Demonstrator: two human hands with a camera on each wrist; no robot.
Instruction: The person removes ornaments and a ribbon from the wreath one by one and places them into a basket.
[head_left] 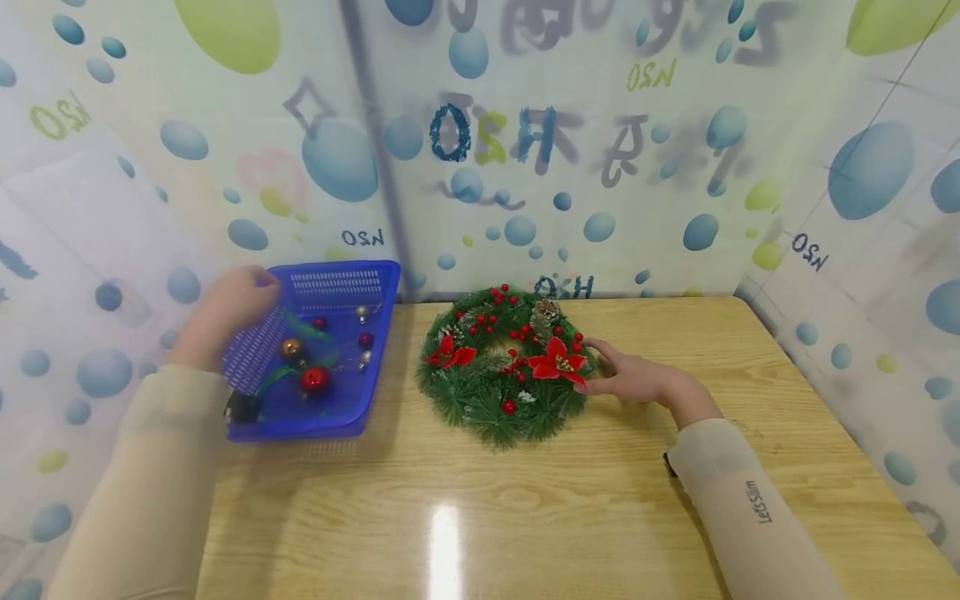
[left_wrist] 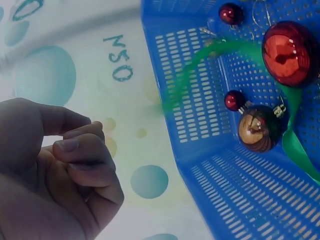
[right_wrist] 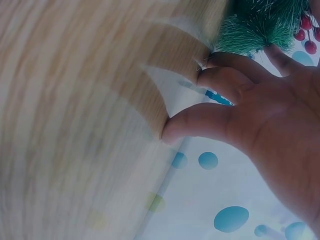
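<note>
Your left hand [head_left: 228,312], fingers curled and empty, hovers at the blue basket's [head_left: 375,350] left edge. Your right hand [head_left: 637,379], fingers loosely extended, touches the wreath [head_left: 502,367] lying mid-table [head_left: 585,500].

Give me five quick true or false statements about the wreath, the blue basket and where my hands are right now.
1. The wreath lies flat on the wooden table. True.
2. The right hand rests beside the wreath, fingers touching its edge. True.
3. The blue basket holds only pine cones. False: it holds shiny baubles and a green ribbon.
4. The left hand is at the basket's far left rim. True.
5. The basket stands to the right of the wreath. False: it stands to its left.
</note>
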